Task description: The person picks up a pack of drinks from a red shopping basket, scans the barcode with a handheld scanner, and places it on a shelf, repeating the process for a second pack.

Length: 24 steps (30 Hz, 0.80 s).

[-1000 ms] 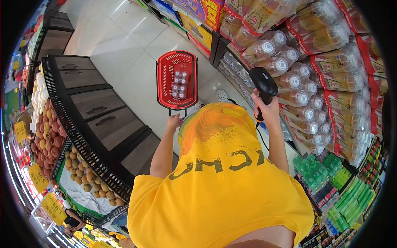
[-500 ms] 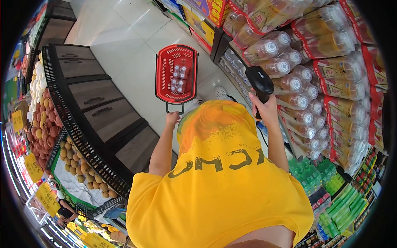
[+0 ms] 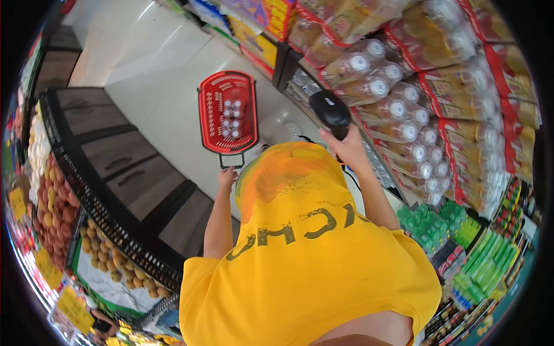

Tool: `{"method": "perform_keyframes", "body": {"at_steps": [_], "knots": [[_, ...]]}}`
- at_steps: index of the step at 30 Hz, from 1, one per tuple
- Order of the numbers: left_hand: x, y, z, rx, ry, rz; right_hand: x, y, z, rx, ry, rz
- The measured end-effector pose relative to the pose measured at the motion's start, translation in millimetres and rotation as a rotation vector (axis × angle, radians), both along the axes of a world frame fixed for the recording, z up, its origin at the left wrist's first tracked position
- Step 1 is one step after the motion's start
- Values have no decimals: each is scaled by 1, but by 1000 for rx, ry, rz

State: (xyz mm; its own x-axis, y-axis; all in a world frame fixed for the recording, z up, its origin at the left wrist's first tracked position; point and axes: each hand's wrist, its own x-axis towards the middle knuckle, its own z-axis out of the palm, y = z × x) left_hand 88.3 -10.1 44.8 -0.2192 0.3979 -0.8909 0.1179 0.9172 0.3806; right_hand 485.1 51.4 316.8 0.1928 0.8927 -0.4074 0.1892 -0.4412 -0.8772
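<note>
Left fingers (image 3: 228,173): closed on basket handle (image 3: 232,167). Right fingers (image 3: 332,142): wrapped around scanner (image 3: 330,111). 8 bottles (image 3: 232,118) already in basket (image 3: 205,115); bottle packs (image 3: 360,86) beside right fingers still shelved.

Round brown produce (image 3: 98,249), dark drawers (image 3: 138,190), yellow price signs (image 3: 75,310), green bottles (image 3: 426,229), tiled floor (image 3: 167,75)

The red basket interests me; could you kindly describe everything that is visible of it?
The red basket is upright, open-topped and plastic-looking, with rounded corners and rows of slots. The left hand holds its dark handle at the near end. White-capped bottles are inside. Beneath is pale tiled floor; contact is unclear.
</note>
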Motion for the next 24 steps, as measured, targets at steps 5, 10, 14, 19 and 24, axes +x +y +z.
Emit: {"method": "perform_keyframes", "body": {"at_steps": [5,10,14,19,24], "knots": [[-11,8,-7,20,20,-31,-14,0,1,13,-57,4],[-26,16,-6,32,21,-58,-34,-2,8,35,-136,38],[-46,20,-16,47,-29,7,-52,2,4,117,-237,85],[-69,16,-11,71,-61,62,-75,9,-1,140,-338,152],[-88,-4,-33,29,-60,120,-86,15,-9,118,-381,179]]}}
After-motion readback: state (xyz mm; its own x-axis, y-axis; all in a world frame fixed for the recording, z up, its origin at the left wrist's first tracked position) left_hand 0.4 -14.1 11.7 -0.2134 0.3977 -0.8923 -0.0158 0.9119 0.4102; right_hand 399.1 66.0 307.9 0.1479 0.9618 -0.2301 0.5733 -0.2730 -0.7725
